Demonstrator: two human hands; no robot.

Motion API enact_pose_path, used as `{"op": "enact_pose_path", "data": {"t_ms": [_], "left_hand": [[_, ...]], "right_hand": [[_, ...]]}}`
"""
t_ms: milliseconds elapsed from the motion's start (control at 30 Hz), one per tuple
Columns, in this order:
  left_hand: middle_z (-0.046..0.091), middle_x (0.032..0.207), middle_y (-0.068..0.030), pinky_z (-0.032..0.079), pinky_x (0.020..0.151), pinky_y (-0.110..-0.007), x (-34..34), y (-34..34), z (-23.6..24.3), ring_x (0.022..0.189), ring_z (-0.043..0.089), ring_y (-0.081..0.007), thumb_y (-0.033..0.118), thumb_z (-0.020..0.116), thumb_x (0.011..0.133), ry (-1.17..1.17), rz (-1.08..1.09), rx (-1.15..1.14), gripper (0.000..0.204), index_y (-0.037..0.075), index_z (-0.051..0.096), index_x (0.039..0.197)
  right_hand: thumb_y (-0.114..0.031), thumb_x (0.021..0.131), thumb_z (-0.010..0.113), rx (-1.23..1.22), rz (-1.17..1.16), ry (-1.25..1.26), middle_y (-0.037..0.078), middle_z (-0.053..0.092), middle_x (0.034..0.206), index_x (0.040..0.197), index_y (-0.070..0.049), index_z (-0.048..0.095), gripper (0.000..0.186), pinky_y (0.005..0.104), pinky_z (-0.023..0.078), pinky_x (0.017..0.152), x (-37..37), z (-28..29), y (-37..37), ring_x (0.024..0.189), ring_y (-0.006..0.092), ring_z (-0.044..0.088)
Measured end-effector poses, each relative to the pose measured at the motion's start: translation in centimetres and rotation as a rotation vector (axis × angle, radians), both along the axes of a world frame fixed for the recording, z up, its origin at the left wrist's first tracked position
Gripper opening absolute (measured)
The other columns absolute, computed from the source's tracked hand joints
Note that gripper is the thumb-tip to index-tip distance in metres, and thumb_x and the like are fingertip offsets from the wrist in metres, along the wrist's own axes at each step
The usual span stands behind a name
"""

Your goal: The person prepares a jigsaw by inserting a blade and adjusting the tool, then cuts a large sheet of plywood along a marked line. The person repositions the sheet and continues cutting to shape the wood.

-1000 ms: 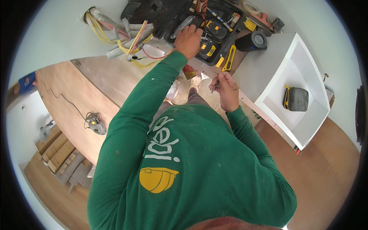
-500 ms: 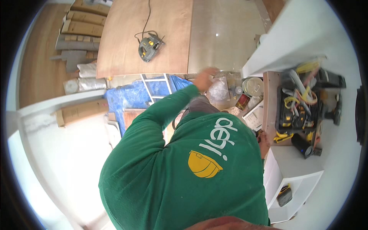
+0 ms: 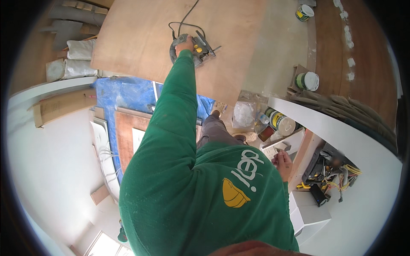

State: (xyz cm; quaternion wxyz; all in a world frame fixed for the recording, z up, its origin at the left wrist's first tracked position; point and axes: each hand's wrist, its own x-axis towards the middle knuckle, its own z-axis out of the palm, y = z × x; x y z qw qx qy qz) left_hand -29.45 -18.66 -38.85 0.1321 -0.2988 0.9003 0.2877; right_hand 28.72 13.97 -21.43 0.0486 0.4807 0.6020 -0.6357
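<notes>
Nearest the camera, the right hand (image 3: 283, 164) was positioned beside the wooden board (image 3: 302, 158), fingers bent; I could not tell whether they held anything. Farther out, the left hand (image 3: 184, 45) grasped the jigsaw (image 3: 198, 50), which lay on the plywood sheet (image 3: 141, 47). I judged the tool rigid and moderately heavy, its cord (image 3: 188, 14) prone to drag; I rated this grip sound, clear of the metal base plate (image 3: 206, 42).

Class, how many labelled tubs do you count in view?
3: the top tub at upper right, the middle tub below it, and the lowest tub, nearest the right hand. Others may be hidden.
</notes>
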Motion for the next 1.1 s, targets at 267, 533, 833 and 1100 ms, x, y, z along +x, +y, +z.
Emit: {"op": "enact_pose_path", "data": {"t_ms": [267,533,833,1100], "left_hand": [[0.064,0.133,-0.0316,0.047,0.11,-0.045,1.4,-0.4,-0.5,0.13,0.06,-0.0416,0.067,0.064,0.091,0.142,0.008,0.125,0.089,-0.013,0.062,0.128],[0.071,0.119,-0.0129,0.054,0.094,-0.036,14.2,-0.7,11.1,0.107,0.069,-0.022,0.047,0.058,0.104,0.221,-0.075,1.383,0.055,-0.002,0.062,0.127],[0.071,0.117,-0.0097,0.061,0.088,-0.038,25.4,7.3,24.3,0.103,0.071,-0.0205,0.033,0.049,0.11,-0.314,-0.095,1.767,0.038,0.003,0.061,0.131],[0.065,0.122,-0.013,0.059,0.091,-0.036,28.5,9.6,27.5,0.108,0.067,-0.0202,0.032,0.077,0.096,-0.254,-0.299,1.606,0.06,-0.001,0.045,0.135]], "right_hand": [[-0.019,0.106,0.06,0.076,0.155,0.133,0.003,0.063,0.084,0.116,0.004,0.068,0.027,0.0266,0.049,0.065,-14.2,3.8,-4.5,0.07,0.0107,0.058],[-0.015,0.106,0.056,-0.123,0.099,0.39,0.002,0.062,0.092,0.121,0.003,0.065,0.025,0.0246,0.047,0.075,-19.9,7.8,-5.3,0.08,0.0109,0.057],[-0.005,0.101,0.064,0.302,0.339,0.62,0.007,0.066,0.106,0.114,0.007,0.07,0.019,0.0273,0.051,0.081,-20.3,16.9,-6.8,0.089,0.0123,0.062],[-0.005,0.102,0.063,0.335,0.266,0.517,0.008,0.069,0.104,0.121,0.005,0.07,0.022,0.0295,0.055,0.086,-16.3,17.7,-6.4,0.093,0.0151,0.067]]}}
